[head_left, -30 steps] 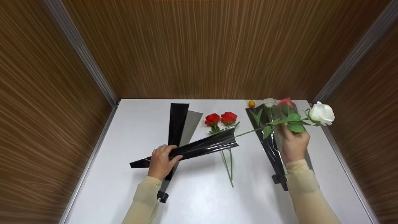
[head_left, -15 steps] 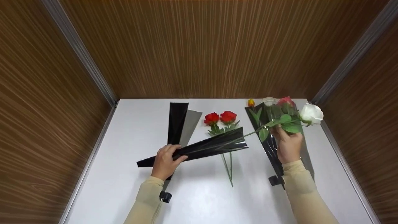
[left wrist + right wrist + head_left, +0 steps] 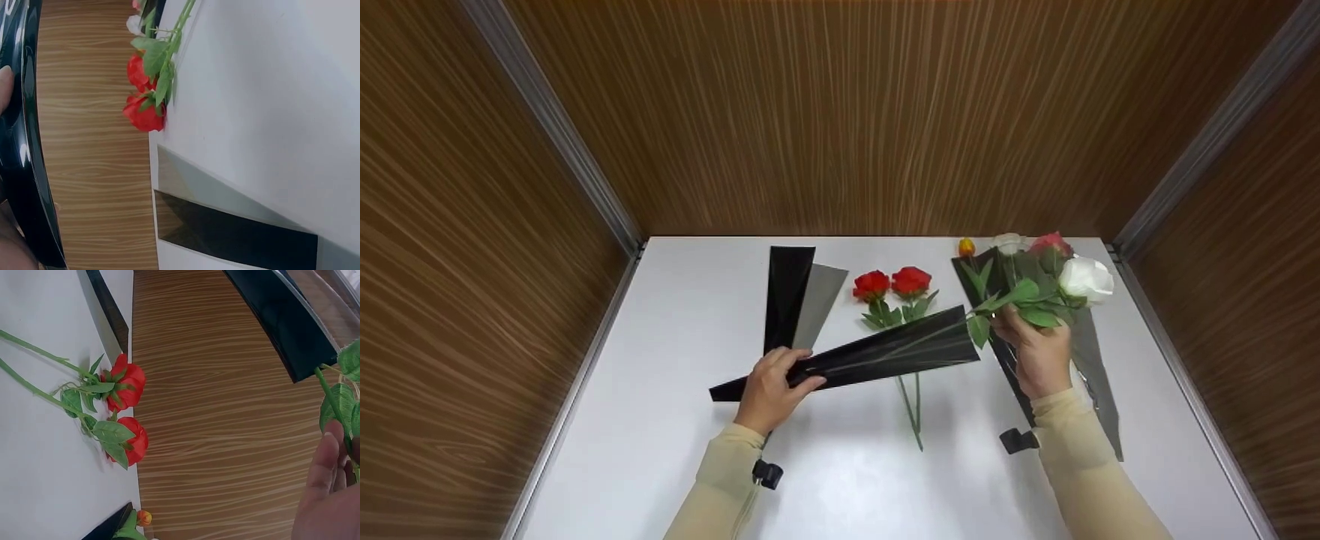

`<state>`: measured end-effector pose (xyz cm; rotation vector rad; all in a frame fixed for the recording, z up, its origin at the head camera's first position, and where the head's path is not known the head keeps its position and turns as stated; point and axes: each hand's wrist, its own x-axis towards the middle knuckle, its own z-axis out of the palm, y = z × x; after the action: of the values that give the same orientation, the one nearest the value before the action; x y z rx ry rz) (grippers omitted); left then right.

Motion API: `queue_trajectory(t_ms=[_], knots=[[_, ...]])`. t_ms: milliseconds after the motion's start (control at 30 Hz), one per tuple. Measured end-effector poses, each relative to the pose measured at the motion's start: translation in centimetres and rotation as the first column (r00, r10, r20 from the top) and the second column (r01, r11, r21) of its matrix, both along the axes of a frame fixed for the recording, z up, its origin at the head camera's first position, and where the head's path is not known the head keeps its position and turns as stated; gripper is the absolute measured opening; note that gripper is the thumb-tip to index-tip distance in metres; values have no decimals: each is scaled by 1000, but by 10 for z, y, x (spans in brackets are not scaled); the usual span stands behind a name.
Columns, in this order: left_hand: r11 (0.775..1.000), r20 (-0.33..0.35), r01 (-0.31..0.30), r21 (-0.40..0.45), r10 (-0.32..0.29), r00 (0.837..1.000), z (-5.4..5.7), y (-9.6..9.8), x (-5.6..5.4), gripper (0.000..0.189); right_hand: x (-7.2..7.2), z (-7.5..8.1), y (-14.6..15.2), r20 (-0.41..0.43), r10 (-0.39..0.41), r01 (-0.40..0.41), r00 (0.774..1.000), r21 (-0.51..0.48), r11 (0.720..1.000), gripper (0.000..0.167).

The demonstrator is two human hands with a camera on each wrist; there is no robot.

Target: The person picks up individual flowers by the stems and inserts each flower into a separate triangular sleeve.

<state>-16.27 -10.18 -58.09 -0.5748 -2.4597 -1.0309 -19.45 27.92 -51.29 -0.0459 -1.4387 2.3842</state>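
Observation:
My left hand (image 3: pixel 772 390) grips a black flower sleeve (image 3: pixel 896 349) near its narrow end, fingers over the top and thumb along the front. The sleeve's wide mouth faces right. In my right hand (image 3: pixel 1042 356) is a white rose (image 3: pixel 1086 280), its green stem (image 3: pixel 332 396) pinched among the leaves. The lower stem runs into the sleeve's mouth and shows faintly through the film. In the left wrist view the glossy sleeve (image 3: pixel 22 146) fills the left edge. Beneath the sleeve lie two red roses, one left (image 3: pixel 872 286) and one right (image 3: pixel 911 281), their stems partly covered in the head view.
Flat black and grey sleeves (image 3: pixel 790 292) lie on the white table (image 3: pixel 855 495) at back left. At right lies a wrapped bunch with an orange tulip (image 3: pixel 967 247), a pale flower (image 3: pixel 1008 243) and a pink flower (image 3: pixel 1051 244). Wood-grain panels (image 3: pixel 840 120) enclose the table.
The right hand has moved left with the white rose, pushing its stem deeper into the sleeve. The left hand and sleeve have shifted slightly right. The red roses have not moved.

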Motion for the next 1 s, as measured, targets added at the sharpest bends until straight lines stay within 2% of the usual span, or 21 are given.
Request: queue_trajectory(t_ms=[233, 400, 600, 900, 1000], knots=[[1000, 11, -14, -11, 14, 1000, 2, 6, 1, 42, 4, 0, -6, 78, -6, -2, 997, 99, 995, 27], [1000, 9, -14, -12, 14, 1000, 2, 10, 1, 43, 5, -1, -10, 107, 23, -35, 994, 114, 993, 27], [1000, -4, -16, 10, 16, 1000, 0, 14, 0, 43, 8, -2, -15, 132, 97, -112, 986, 109, 988, 24], [1000, -33, -8, 26, 9, 999, 0, 23, 0, 44, 11, 3, -22, 121, 166, -186, 979, 176, 967, 39], [1000, -7, -2, 13, 2, 1000, 1, 25, 0, 38, 12, 7, -24, 136, 167, -190, 977, 186, 964, 41]])
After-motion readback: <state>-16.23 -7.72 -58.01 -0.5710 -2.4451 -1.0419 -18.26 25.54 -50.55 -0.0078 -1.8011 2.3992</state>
